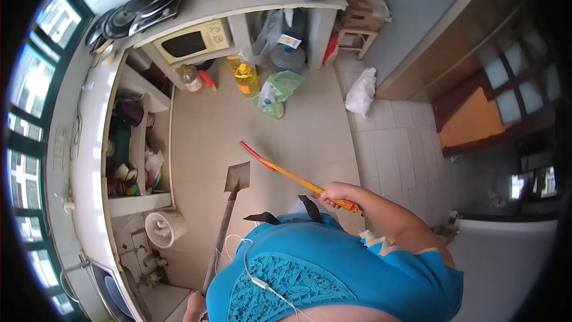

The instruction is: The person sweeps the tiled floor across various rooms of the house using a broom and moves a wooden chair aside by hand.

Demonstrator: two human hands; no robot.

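My right hand [335,194] is closed around the upper end of a broom [292,176] with an orange-yellow handle. Its narrow red head, with a bit of green at the far tip, rests on the floor ahead of me. At the bottom edge of the view, my left hand [195,306] is partly cut off, beside my blue top and at the upper end of a long-handled dustpan [238,176]; its fingers look wrapped round the handle. The dustpan's flat, square metal pan lies on the floor, left of the broom head and apart from it.
Along the far counter's foot stand a yellow oil bottle [246,80], a brown-tinted bottle [191,77] and a green-white plastic bag [277,92]. A white bucket [165,229] is at left, below the worktop. To the right, a white bag [361,92] lies near the doorway.
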